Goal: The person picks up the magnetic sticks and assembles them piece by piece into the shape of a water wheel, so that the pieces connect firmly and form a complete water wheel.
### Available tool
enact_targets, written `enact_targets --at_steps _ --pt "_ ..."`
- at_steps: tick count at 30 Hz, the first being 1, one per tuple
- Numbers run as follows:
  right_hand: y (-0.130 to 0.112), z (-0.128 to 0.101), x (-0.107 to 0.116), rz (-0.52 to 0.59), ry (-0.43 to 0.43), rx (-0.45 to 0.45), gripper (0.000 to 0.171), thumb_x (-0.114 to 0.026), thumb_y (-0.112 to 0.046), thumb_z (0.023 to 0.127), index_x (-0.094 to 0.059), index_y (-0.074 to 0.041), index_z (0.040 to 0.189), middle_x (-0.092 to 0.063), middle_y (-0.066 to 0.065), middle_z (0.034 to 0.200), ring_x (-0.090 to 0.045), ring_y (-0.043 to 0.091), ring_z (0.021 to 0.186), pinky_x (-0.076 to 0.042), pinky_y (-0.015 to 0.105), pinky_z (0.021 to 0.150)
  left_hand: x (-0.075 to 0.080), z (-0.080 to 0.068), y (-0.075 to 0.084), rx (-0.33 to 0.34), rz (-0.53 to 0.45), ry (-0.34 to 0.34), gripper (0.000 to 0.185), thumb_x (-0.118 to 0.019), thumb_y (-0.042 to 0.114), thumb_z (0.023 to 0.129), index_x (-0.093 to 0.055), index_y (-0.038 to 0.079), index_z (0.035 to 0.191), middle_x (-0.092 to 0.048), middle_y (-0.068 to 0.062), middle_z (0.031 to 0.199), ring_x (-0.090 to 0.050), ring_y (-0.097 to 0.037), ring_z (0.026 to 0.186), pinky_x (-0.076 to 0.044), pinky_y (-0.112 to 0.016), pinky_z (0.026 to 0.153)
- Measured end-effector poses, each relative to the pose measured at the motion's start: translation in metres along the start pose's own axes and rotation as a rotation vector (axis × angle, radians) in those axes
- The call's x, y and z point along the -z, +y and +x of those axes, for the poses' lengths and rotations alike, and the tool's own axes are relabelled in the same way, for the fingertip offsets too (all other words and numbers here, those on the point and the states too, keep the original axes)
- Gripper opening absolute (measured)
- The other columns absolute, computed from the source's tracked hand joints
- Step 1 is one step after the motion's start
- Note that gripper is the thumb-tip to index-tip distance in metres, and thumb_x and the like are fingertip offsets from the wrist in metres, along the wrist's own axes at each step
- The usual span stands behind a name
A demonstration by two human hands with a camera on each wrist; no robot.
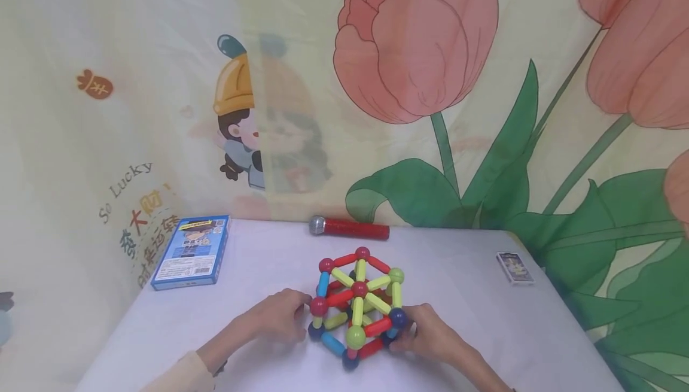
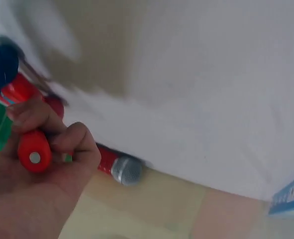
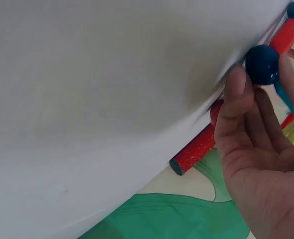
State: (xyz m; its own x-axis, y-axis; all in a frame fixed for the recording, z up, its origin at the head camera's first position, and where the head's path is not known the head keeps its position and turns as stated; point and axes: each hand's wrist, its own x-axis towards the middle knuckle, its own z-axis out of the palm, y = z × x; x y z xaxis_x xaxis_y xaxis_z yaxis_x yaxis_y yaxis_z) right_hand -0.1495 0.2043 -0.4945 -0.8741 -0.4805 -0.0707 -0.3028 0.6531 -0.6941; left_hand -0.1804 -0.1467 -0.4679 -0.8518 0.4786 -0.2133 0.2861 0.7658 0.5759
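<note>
A framework of magnetic rods and balls [image 1: 359, 289] in red, lime green and blue stands on the white table. At its left side is my left hand [image 1: 280, 317], its fingertips close to a red ball [image 1: 319, 306]. In the left wrist view the curled fingers of this hand hold a loose red magnetic rod [image 2: 35, 152], a round metal disc on its end; the head view does not show this rod. At the lower right of the framework, my right hand [image 1: 433, 335] pinches a dark blue ball [image 3: 262, 64] between thumb and fingers.
Behind the framework a red microphone [image 1: 350, 228] lies along the table's back edge. A blue box [image 1: 191, 252] lies at the back left, and a small card box [image 1: 515, 268] at the right. A tulip-printed cloth [image 1: 420, 69] hangs behind the table [image 1: 269, 248].
</note>
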Motion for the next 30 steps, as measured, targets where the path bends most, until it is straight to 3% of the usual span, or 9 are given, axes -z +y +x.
enact_targets --at_steps 2,6,14,15,20,23,25,26,30 --pt "-0.003 0.000 0.000 0.005 -0.011 -0.007 0.032 -0.094 -0.015 0.083 -0.078 -0.013 0.111 -0.075 -0.014 0.090 -0.060 0.005 0.078 -0.053 0.022 0.067 -0.004 -0.001 -0.001 -0.024 0.015 -0.005 0.049 -0.092 0.017 0.083 -0.073 0.002 0.125 -0.059 0.003 0.085 -0.053 -0.017 0.080 -0.050 -0.031 0.071" --pt "-0.008 0.002 0.000 -0.016 -0.026 -0.022 0.032 -0.093 -0.013 0.084 -0.078 -0.013 0.112 -0.077 -0.012 0.094 -0.063 0.007 0.082 -0.056 0.022 0.072 -0.011 0.000 -0.001 -0.089 -0.013 0.023 0.028 -0.090 0.014 0.087 -0.077 0.006 0.110 -0.057 0.003 0.074 -0.052 -0.013 0.073 -0.044 -0.026 0.065" --pt "-0.012 0.005 -0.002 -0.043 -0.048 -0.019 0.033 -0.093 -0.010 0.084 -0.077 -0.011 0.113 -0.079 -0.008 0.097 -0.066 0.006 0.084 -0.060 0.025 0.079 -0.013 -0.001 -0.002 -0.120 -0.051 0.011 0.020 -0.088 0.006 0.088 -0.077 0.006 0.104 -0.054 0.003 0.068 -0.050 -0.011 0.067 -0.042 -0.024 0.062" --pt "-0.013 0.005 -0.002 -0.044 -0.048 -0.018 0.033 -0.093 -0.010 0.084 -0.077 -0.010 0.113 -0.080 -0.007 0.097 -0.067 0.006 0.084 -0.061 0.026 0.080 -0.018 0.003 -0.012 -0.161 -0.035 0.022 0.020 -0.087 0.009 0.089 -0.077 0.006 0.106 -0.055 0.003 0.069 -0.050 -0.011 0.068 -0.042 -0.024 0.063" --pt "-0.015 0.005 -0.002 -0.056 -0.042 -0.029 0.032 -0.092 -0.008 0.084 -0.078 -0.009 0.112 -0.080 -0.004 0.097 -0.070 0.009 0.087 -0.063 0.032 0.083 -0.026 0.010 -0.026 -0.235 -0.034 0.037 0.021 -0.086 0.010 0.091 -0.075 0.005 0.109 -0.056 0.004 0.072 -0.051 -0.010 0.068 -0.043 -0.024 0.062" --pt "-0.017 0.004 -0.003 -0.059 -0.039 -0.061 0.033 -0.092 -0.007 0.084 -0.077 -0.008 0.113 -0.080 -0.004 0.097 -0.070 0.011 0.087 -0.064 0.034 0.082 -0.022 0.006 -0.021 -0.188 -0.057 0.015 0.026 -0.084 0.008 0.091 -0.074 0.002 0.114 -0.061 0.002 0.077 -0.055 -0.013 0.071 -0.050 -0.027 0.065" --pt "-0.018 0.004 -0.003 -0.057 -0.039 -0.082 0.033 -0.092 -0.007 0.084 -0.077 -0.008 0.113 -0.079 -0.004 0.095 -0.069 0.011 0.086 -0.063 0.033 0.079 -0.018 -0.001 -0.017 -0.134 -0.075 0.008 0.029 -0.079 0.005 0.093 -0.070 0.000 0.120 -0.065 0.000 0.088 -0.061 -0.016 0.081 -0.057 -0.033 0.075" --pt "-0.019 0.003 -0.004 -0.056 -0.039 -0.090 0.033 -0.092 -0.007 0.084 -0.077 -0.008 0.114 -0.078 -0.005 0.094 -0.068 0.011 0.084 -0.062 0.032 0.077 -0.012 -0.009 -0.008 -0.084 -0.109 0.011 0.030 -0.078 0.003 0.093 -0.068 0.000 0.122 -0.067 -0.002 0.092 -0.063 -0.018 0.084 -0.060 -0.037 0.080" --pt "-0.021 0.002 -0.004 -0.059 -0.034 -0.095 0.033 -0.091 -0.008 0.085 -0.076 -0.007 0.115 -0.075 -0.008 0.089 -0.064 0.011 0.079 -0.057 0.027 0.071 0.002 -0.033 0.011 0.083 -0.245 0.095 0.032 -0.072 -0.003 0.096 -0.063 0.004 0.126 -0.067 -0.005 0.105 -0.064 -0.023 0.098 -0.061 -0.049 0.092"
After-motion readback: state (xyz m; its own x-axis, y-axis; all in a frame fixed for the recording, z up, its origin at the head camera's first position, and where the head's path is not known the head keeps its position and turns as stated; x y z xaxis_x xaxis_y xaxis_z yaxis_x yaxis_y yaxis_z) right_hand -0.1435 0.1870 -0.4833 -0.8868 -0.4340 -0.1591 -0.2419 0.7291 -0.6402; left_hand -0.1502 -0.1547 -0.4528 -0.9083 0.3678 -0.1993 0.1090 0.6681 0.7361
